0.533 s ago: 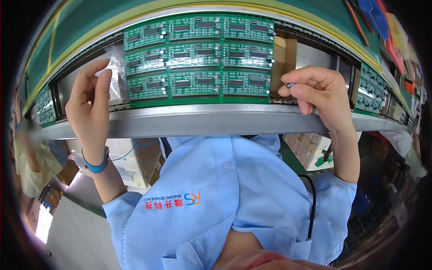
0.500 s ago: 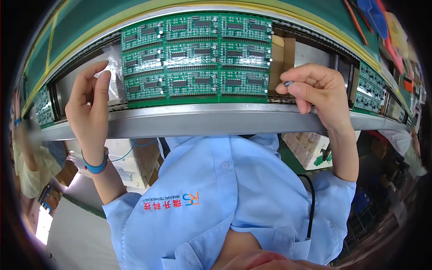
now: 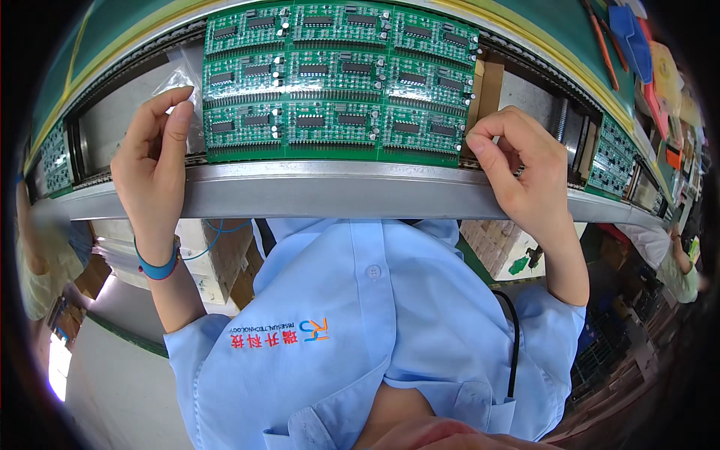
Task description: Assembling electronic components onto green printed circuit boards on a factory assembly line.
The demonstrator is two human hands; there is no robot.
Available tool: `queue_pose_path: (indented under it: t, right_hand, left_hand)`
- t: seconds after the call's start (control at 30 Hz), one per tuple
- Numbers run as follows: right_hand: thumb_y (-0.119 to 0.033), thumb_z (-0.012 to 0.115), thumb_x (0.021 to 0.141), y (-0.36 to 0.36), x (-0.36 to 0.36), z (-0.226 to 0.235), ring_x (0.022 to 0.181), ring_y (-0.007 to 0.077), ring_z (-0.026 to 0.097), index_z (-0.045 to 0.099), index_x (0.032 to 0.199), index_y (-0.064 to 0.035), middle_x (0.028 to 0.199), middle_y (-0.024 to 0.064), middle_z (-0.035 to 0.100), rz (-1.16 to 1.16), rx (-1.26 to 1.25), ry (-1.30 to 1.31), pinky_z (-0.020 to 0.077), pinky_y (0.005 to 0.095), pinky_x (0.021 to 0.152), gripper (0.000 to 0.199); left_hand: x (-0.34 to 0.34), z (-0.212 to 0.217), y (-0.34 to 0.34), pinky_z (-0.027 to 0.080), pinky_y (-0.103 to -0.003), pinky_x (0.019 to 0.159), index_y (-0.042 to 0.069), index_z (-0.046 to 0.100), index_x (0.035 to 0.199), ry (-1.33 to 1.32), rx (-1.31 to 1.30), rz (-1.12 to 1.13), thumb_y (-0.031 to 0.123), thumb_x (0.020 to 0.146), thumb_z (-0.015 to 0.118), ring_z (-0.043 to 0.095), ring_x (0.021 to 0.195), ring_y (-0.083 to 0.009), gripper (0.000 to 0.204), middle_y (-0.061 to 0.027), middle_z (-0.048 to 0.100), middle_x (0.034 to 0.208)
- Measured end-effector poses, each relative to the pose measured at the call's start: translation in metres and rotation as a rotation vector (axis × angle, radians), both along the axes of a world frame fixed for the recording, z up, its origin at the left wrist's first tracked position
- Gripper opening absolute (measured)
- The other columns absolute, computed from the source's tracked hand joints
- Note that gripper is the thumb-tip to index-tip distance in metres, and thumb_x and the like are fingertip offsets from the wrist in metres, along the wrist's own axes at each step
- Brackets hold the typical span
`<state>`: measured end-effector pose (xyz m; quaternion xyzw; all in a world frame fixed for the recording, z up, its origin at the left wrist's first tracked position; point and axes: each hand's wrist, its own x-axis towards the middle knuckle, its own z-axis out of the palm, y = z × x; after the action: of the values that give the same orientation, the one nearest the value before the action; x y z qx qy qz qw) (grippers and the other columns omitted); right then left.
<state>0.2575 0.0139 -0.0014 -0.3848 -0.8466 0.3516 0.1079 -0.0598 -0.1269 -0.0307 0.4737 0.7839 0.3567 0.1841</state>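
In the head view, a green circuit board panel (image 3: 335, 94) is being carried on the conveyor (image 3: 337, 187), along its front edge. The left hand (image 3: 152, 161) is being held half open near the panel's left edge, a blue wristband (image 3: 155, 270) being worn below it. The right hand (image 3: 529, 166) is being held curled near the panel's front right corner; whether anything is being pinched cannot be told.

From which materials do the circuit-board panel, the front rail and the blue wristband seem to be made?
Circuit-board panel: probably resin laminate, glossy green, since white glare crosses it.
Front rail: likely metal, satin grey, with a bright, reflective upper edge.
Blue wristband: fabric or rubber, matte; little shine shows, leaving both possible.
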Motion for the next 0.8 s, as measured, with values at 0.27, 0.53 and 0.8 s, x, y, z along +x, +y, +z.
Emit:
queue_pose_path:
  t: [0.27, 0.53, 0.8]
  right_hand:
    - [-0.006, 0.067, 0.079, -0.007, -0.006, 0.001, 0.054, 0.0212, 0.055, 0.059, 0.081, -0.0061, 0.072, 0.0053, 0.056, 0.149, 0.325, -0.057, 0.0431, 0.0324, 0.047, 0.008]
    - [-0.008, 0.069, 0.073, -0.011, -0.005, 0.01, 0.056, 0.0207, 0.057, 0.061, 0.085, -0.004, 0.074, 0.0055, 0.057, 0.209, 0.563, -0.091, 0.0443, 0.0296, 0.046, 0.015]
    - [-0.011, 0.068, 0.07, -0.04, -0.004, 0.0, 0.058, 0.0138, 0.057, 0.063, 0.089, -0.0036, 0.084, 0.0049, 0.06, 0.365, 0.534, 0.106, 0.0446, 0.0258, 0.046, 0.021]
  left_hand:
    - [0.002, 0.006, 0.0, 0.033, -0.017, 0.055, 0.002, 0.068, 0.105, 0.002, -0.048, -0.032, 0.015, 0.094, 0.061, 0.043, 0.063, -0.002, 0.018, 0.0024, 0.059, 0.074]
    - [0.002, 0.014, 0.0, 0.032, -0.02, 0.051, 0.003, 0.068, 0.108, -0.044, -0.1, -0.055, 0.015, 0.095, 0.059, 0.041, 0.057, -0.0039, 0.02, 0.0026, 0.05, 0.062]
    - [0.03, 0.028, 0.026, 0.036, -0.025, 0.048, 0.005, 0.068, 0.109, -0.054, -0.183, -0.266, 0.014, 0.093, 0.06, 0.044, 0.05, -0.0106, 0.02, -0.0057, 0.051, 0.057]
